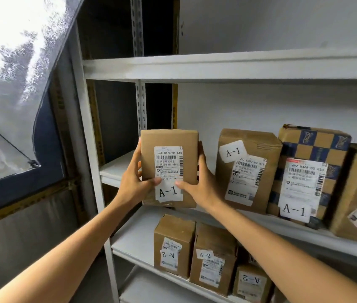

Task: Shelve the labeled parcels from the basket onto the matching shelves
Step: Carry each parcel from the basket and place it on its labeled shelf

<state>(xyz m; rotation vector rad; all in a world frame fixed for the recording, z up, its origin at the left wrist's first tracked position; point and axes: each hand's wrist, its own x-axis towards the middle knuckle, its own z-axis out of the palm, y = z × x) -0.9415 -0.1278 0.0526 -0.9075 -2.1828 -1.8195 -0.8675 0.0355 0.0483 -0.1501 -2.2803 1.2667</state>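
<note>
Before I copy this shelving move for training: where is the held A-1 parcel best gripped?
Grip the A-1 parcel by its two narrow vertical sides, lower half, coming from the front. It stands upright and tall, label facing you; left hand and right hand flank it, thumbs on the face.

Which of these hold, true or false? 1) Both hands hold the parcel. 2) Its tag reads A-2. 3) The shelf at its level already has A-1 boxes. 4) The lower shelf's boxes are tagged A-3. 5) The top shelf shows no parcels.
1) True. The left hand and right hand grip the held parcel by its sides.
2) False. Its tag reads A-1.
3) True. A brown A-1 box and a checkered A-1 box stand there.
4) False. The lower-shelf boxes are tagged A-2.
5) True. The visible part of the top shelf shows none.
</note>
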